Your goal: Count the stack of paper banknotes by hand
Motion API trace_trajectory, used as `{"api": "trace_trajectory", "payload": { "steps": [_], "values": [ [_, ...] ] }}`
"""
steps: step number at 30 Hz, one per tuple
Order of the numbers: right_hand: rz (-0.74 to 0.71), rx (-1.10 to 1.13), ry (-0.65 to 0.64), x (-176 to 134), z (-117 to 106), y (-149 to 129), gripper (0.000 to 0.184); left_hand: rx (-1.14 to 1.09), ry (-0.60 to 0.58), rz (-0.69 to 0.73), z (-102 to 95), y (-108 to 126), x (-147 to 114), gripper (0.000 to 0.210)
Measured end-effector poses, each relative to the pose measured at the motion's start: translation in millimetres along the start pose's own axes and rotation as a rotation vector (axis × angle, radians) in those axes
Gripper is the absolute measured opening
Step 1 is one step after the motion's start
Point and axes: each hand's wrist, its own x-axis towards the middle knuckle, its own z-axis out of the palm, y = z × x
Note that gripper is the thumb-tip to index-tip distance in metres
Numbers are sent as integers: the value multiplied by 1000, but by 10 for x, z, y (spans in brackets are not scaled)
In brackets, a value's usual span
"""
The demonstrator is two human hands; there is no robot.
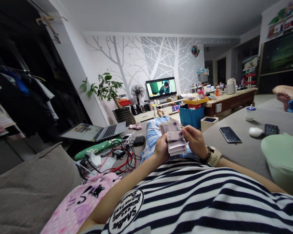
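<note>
A stack of pale purple-grey banknotes (176, 147) is fanned out above my lap. My left hand (161, 149) is closed round the left side of the notes, its thumb lying over them. At the right edge of an upper note, my right hand (195, 140) pinches with thumb and fingertips. Some notes stand upright behind, while others hang folded toward me. A cream watch (215, 157) and a dark bracelet sit on my right wrist. Blue plaid trousers (152, 133) cover my outstretched legs below the notes.
Tangled cables (122, 159) and an open laptop (95, 131) lie to my left. On the grey sofa at right are a phone (230, 134), a white mouse (256, 132), a yogurt cup (250, 113) and a green container (280, 156). Another person's foot (284, 97) shows far right.
</note>
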Motion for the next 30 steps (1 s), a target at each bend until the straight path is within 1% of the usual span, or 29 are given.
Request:
{"api": "trace_trajectory", "payload": {
  "steps": [3,4,6,7,8,10,11,13,15,17,19,22,25,27,30],
  "values": [
    [-8,-17,-68,8,-18,-42,40,-27,28,14,7,0,1,31],
    [-10,-73,-72,16,-27,-55,38,-25,33,30,5,-3,3,30],
    [-22,-252,-48,39,-49,-71,30,1,34,78,-2,-11,6,29],
    [-37,-350,-41,51,-60,-74,30,18,35,101,-5,-14,5,28],
    [-59,-436,-51,62,-72,-74,38,33,35,117,-8,-16,3,27],
    [-107,-563,-117,75,-91,-73,58,57,45,140,-10,-18,-4,26],
    [-122,-613,-163,77,-98,-76,63,67,54,147,-12,-20,-5,25],
    [-122,-705,-252,71,-105,-98,62,87,62,158,-22,-31,1,23],
    [-96,-785,-310,54,-99,-145,59,108,41,171,-46,-52,20,23],
    [-58,-855,-330,28,-82,-209,60,147,1,214,-82,-75,44,22],
    [-26,-903,-322,-5,-58,-272,62,191,-21,272,-115,-89,58,22],
    [-29,-932,-306,-36,-31,-330,67,231,-19,311,-130,-73,49,25],
    [-66,-879,-297,-4,-46,-321,67,190,-16,284,-81,-23,7,26],
    [-78,-781,-264,55,-81,-273,60,125,-11,224,-25,14,-32,29],
    [-39,-598,-116,156,-139,-160,45,81,9,184,45,47,-84,27]
  ]
}}
